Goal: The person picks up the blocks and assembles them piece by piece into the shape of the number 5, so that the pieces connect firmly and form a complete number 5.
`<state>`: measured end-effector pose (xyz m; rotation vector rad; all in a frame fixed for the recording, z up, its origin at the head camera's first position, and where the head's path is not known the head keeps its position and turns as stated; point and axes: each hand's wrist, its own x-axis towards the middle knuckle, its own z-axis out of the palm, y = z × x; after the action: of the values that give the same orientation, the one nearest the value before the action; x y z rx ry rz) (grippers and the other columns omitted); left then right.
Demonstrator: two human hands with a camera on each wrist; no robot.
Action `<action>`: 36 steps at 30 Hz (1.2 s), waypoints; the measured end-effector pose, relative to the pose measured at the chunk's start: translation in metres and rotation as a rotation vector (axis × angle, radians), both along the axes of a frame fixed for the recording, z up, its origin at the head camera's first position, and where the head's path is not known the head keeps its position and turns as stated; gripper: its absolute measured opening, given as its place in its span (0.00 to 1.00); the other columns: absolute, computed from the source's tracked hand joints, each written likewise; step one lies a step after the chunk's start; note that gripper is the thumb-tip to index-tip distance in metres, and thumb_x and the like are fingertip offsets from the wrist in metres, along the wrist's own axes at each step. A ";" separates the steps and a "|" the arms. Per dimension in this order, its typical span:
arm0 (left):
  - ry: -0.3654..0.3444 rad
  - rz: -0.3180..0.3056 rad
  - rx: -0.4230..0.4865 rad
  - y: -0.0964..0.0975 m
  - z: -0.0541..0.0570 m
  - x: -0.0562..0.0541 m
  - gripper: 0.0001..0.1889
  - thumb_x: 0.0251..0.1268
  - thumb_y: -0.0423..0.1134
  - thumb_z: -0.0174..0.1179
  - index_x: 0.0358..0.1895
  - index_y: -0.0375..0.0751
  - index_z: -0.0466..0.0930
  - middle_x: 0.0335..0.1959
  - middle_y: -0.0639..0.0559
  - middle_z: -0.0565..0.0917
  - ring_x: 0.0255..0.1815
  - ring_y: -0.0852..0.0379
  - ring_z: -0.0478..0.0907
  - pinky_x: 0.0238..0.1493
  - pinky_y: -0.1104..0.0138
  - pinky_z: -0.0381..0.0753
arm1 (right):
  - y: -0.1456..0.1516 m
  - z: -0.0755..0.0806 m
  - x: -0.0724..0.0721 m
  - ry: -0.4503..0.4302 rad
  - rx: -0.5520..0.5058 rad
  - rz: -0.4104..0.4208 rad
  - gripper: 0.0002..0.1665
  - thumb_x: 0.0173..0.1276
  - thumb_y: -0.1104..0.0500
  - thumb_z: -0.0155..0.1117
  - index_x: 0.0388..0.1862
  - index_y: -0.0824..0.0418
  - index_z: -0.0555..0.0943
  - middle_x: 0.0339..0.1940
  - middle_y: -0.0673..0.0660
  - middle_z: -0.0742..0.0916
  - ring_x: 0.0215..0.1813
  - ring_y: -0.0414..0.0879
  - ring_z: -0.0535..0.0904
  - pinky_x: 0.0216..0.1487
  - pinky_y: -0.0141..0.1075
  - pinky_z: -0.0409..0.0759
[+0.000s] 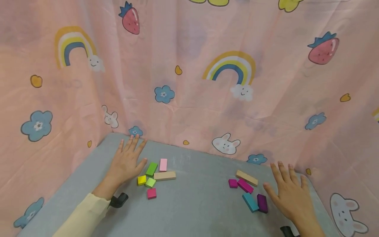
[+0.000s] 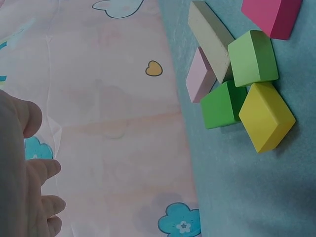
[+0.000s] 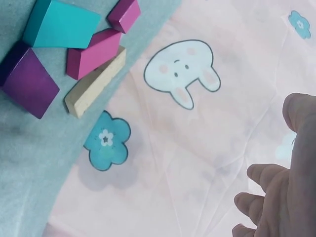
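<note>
My left hand (image 1: 126,164), fingers spread, holds nothing and is just left of a loose group of blocks. That group has a green block (image 1: 151,169), a pink block (image 1: 163,165), a plain wooden plank (image 1: 164,176), a yellow cube (image 2: 266,117), a light green cube (image 1: 150,182) and a magenta-red cube (image 1: 152,193). On the other side my right hand (image 1: 291,194), also spread and holding nothing, is beside a second group. There lie a wooden plank (image 1: 247,177), a small magenta block (image 1: 233,183), a longer magenta block (image 1: 245,186), a teal block (image 3: 61,23) and a purple block (image 1: 262,203).
Both groups lie on a grey-blue tabletop (image 1: 198,200), with a wide stretch of surface between them. A pink curtain (image 1: 189,115) printed with rainbows, rabbits and flowers hangs behind and along both sides. Dark wrist-camera mounts show at the left wrist (image 1: 119,200) and right wrist.
</note>
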<state>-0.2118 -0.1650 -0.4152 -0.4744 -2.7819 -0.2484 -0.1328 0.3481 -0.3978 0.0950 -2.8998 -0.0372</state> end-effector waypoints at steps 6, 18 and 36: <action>0.005 -0.001 0.002 0.001 0.001 0.001 0.36 0.67 0.54 0.48 0.74 0.41 0.56 0.76 0.36 0.53 0.76 0.36 0.50 0.74 0.40 0.41 | -0.007 0.002 -0.001 -0.008 0.021 0.016 0.50 0.70 0.31 0.41 0.79 0.53 0.38 0.79 0.67 0.49 0.78 0.68 0.36 0.68 0.70 0.30; 0.034 0.001 0.057 0.005 0.002 0.002 0.42 0.56 0.64 0.57 0.71 0.45 0.64 0.73 0.37 0.63 0.74 0.34 0.56 0.70 0.37 0.52 | -0.017 0.003 -0.015 0.178 0.002 0.256 0.38 0.57 0.47 0.68 0.65 0.59 0.71 0.62 0.65 0.78 0.63 0.66 0.69 0.55 0.68 0.68; -0.019 -0.041 0.141 0.016 -0.018 0.009 0.33 0.53 0.61 0.61 0.58 0.43 0.77 0.56 0.46 0.81 0.58 0.45 0.76 0.55 0.47 0.76 | -0.038 -0.045 -0.057 -0.040 -0.289 0.342 0.22 0.55 0.56 0.73 0.49 0.61 0.83 0.47 0.57 0.87 0.51 0.58 0.80 0.54 0.57 0.75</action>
<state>-0.2028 -0.1488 -0.4336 -0.4969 -2.7505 -0.4577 -0.1895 0.3099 -0.4429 0.5393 -2.8490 0.4447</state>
